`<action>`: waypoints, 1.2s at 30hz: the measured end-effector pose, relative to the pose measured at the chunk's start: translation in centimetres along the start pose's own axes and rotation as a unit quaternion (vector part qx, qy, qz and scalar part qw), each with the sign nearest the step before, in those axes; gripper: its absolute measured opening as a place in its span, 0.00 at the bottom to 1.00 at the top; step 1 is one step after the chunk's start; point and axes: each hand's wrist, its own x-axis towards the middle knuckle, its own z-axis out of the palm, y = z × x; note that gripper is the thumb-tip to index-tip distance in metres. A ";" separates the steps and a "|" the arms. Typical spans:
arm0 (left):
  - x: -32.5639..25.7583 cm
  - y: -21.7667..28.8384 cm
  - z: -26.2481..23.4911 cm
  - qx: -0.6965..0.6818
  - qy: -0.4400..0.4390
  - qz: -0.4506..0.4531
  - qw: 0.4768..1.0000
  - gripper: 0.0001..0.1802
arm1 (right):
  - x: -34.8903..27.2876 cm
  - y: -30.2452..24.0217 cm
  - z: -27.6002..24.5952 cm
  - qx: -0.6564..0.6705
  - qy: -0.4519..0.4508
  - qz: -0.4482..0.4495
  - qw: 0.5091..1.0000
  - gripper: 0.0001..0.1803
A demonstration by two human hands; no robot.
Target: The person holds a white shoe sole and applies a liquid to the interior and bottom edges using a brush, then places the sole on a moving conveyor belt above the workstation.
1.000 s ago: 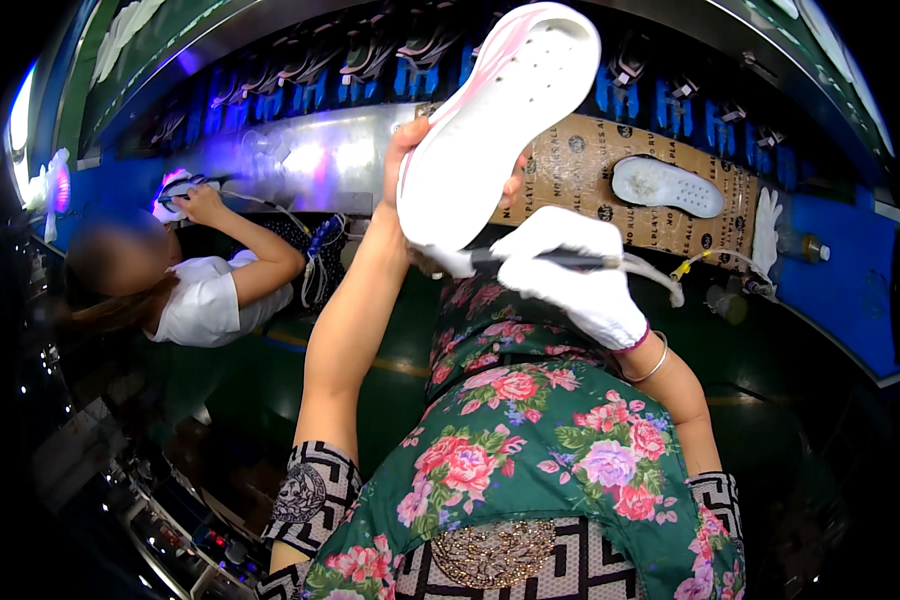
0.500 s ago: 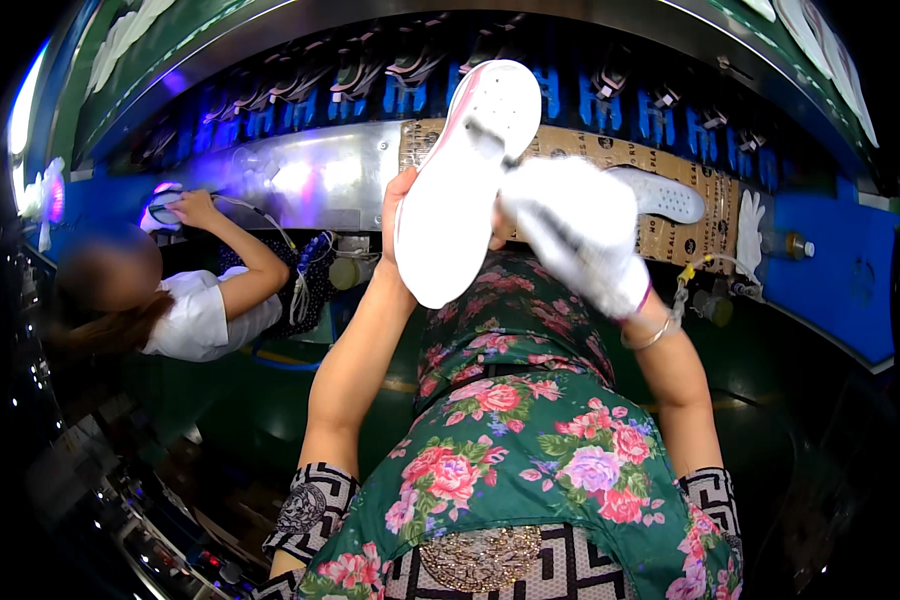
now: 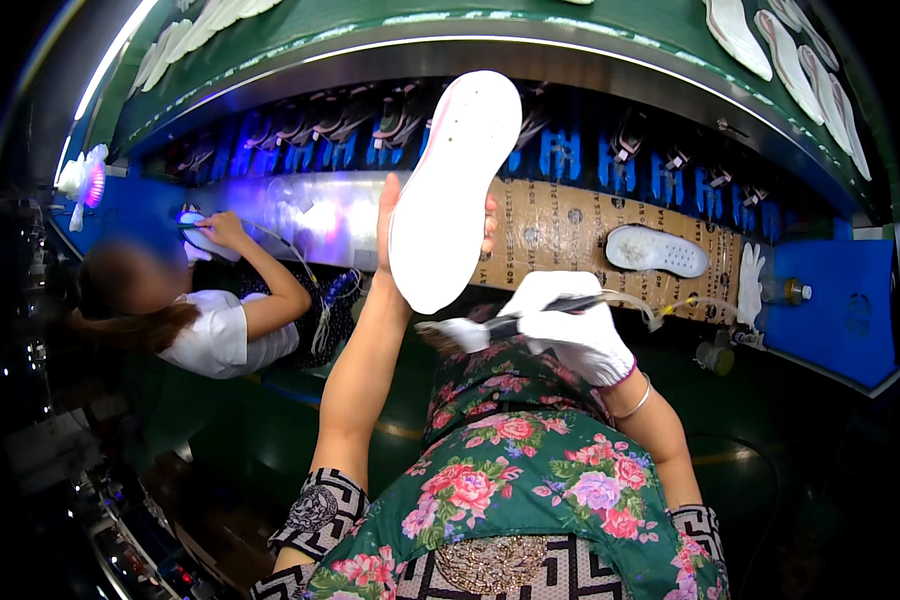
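My left hand [image 3: 386,232] is bare and wrapped round a white shoe sole [image 3: 457,190] from beneath, thumb at one edge and fingertips at the other. The sole is tilted lengthwise, and small dark holes show in its far half. In a white knit glove, my right hand [image 3: 574,328] is closed on a brush [image 3: 510,325]. Its handle is black, and its whitish head with dark bristles points left, just below the sole's near end and apart from it. A thin pale tube [image 3: 630,302] runs from near the brush handle to the right.
Another sole [image 3: 656,251] lies on the cardboard-covered bench [image 3: 560,215]. Beside it are a white glove [image 3: 750,283] and a bottle [image 3: 796,291]. Shoe uppers [image 3: 395,125] on blue holders line the back, beneath a green shelf [image 3: 610,22] with soles. A co-worker [image 3: 232,310] sits at left.
My right hand has drawn the brush down and nearer to me, away from the sole. The sole has shifted slightly left. The co-worker's hand has moved a little right and lower in view.
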 end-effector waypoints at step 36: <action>17.6 37.3 -0.2 0.866 0.404 0.270 0.114 0.21 | 3.1 5.3 -4.1 0.091 0.340 -0.085 0.932 0.09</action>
